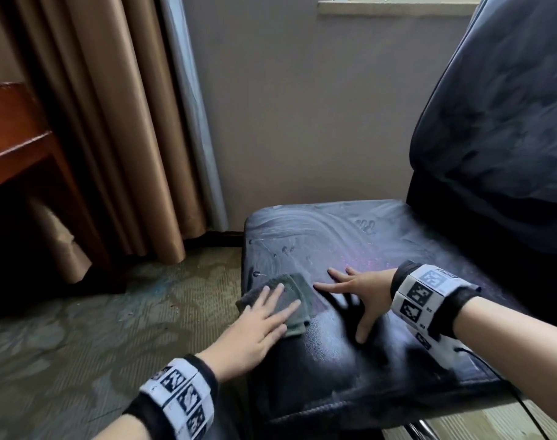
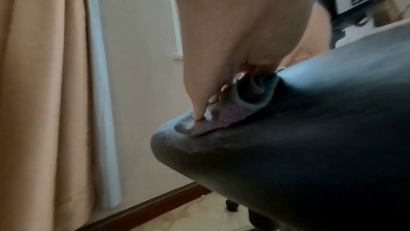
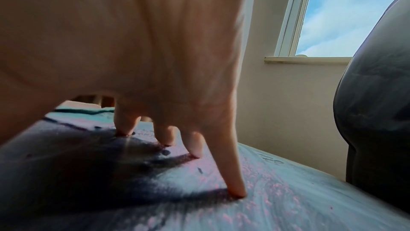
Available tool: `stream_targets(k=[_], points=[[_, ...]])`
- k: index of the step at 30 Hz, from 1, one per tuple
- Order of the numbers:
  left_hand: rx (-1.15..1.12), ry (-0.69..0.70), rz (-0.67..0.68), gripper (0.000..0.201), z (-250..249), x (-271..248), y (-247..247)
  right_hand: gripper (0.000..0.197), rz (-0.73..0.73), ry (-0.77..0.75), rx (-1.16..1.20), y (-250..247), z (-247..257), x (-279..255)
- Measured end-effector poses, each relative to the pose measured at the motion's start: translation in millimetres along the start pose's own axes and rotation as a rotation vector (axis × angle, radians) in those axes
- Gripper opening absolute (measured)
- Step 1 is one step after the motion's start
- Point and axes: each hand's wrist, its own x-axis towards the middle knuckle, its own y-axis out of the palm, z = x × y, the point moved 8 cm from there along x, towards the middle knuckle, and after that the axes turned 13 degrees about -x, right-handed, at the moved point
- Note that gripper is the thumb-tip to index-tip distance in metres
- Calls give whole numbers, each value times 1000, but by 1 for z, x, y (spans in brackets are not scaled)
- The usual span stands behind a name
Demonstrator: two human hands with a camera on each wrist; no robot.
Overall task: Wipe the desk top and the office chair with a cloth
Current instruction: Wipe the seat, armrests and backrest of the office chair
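A folded dark grey-green cloth (image 1: 288, 292) lies on the left part of the black office chair seat (image 1: 350, 236). My left hand (image 1: 264, 315) presses flat on the cloth with straight fingers. In the left wrist view the cloth (image 2: 244, 105) bunches under my fingers (image 2: 197, 112) at the seat's corner. My right hand (image 1: 356, 292) rests flat on the seat just right of the cloth, fingers spread. In the right wrist view its fingertips (image 3: 236, 191) touch the streaked, dusty seat (image 3: 299, 191). The backrest (image 1: 499, 115) rises at the right.
A brown wooden desk (image 1: 14, 134) stands at the left edge. Tan curtains (image 1: 112, 122) hang beside it against the wall. Patterned carpet (image 1: 96, 328) lies left of the chair. A window sill (image 1: 397, 6) runs above the chair.
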Motion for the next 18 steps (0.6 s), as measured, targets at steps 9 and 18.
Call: stream_targets(k=[9, 18], points=[[-92, -112, -53, 52, 32, 28, -20, 113, -58, 107, -98, -38, -22, 13], [-17, -12, 69, 66, 35, 32, -18, 117, 39, 85, -69, -20, -21, 28]])
